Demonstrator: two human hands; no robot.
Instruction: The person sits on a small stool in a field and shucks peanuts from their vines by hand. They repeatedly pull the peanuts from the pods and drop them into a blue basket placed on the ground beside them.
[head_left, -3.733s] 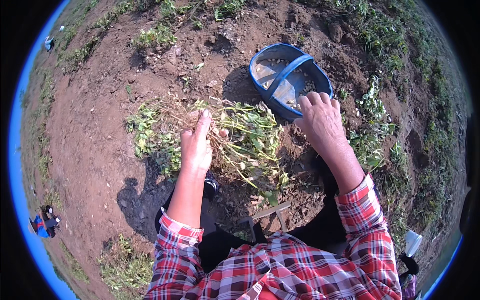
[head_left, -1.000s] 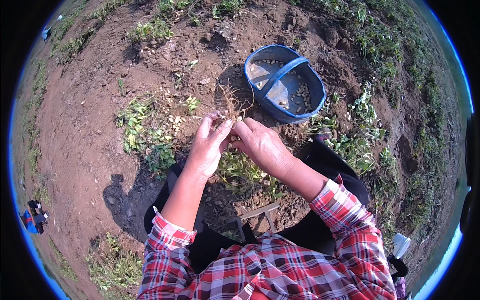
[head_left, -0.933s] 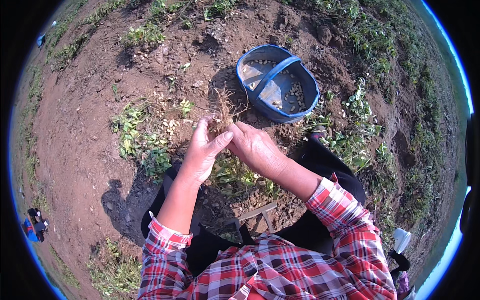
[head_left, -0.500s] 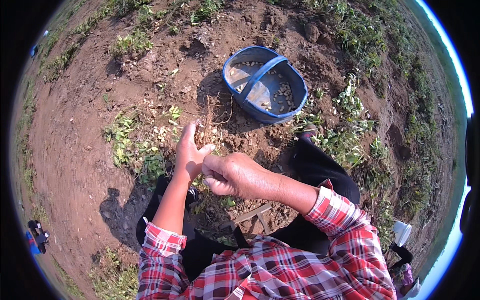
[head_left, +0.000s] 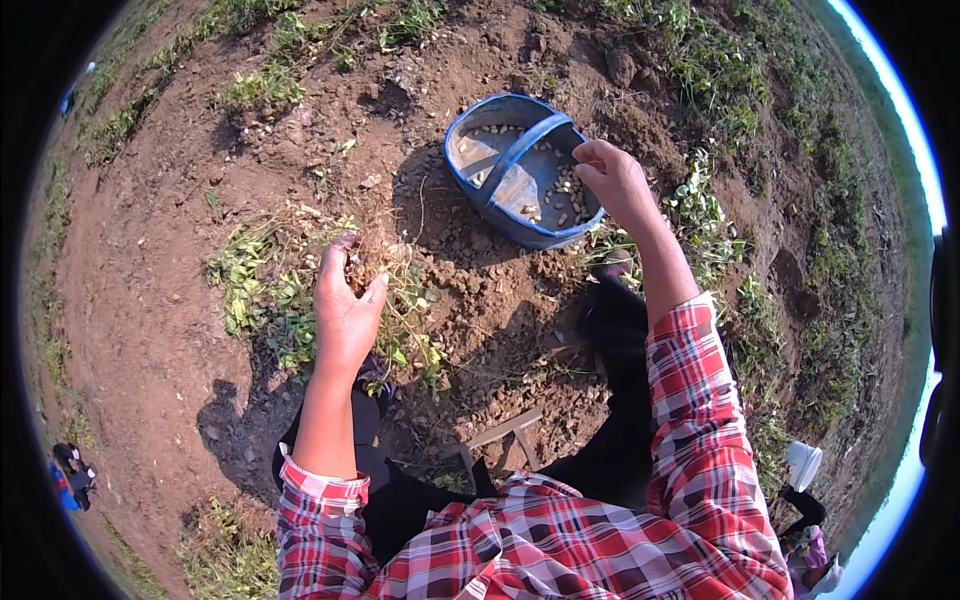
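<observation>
**Bare-rooted plant in left hand; right hand at basket rim**

Left hand [head_left: 345, 300]: closed loosely on a leafy plant [head_left: 376, 250], thumb and forefinger standing apart in a V, the brown root tangle lying between them. Lower fingers hidden behind the palm and roots; how firm the hold is, not visible.

Right hand [head_left: 612, 180]: palm down over the right rim of the basket, fingers bent. Cannot tell whether it is closed or holds anything; its underside is turned away.

Basket [head_left: 520, 232]: blue, oval, with one arched handle [head_left: 525, 150]; set on bare soil, ahead of the knees. Contents: scattered pale pods [head_left: 563, 190], some screened by the handle and right hand.

Also present: a pale bar [head_left: 505, 428] between the legs, partly covered by clothing; a person [head_left: 70, 477] at the left edge, too small to make out.
</observation>
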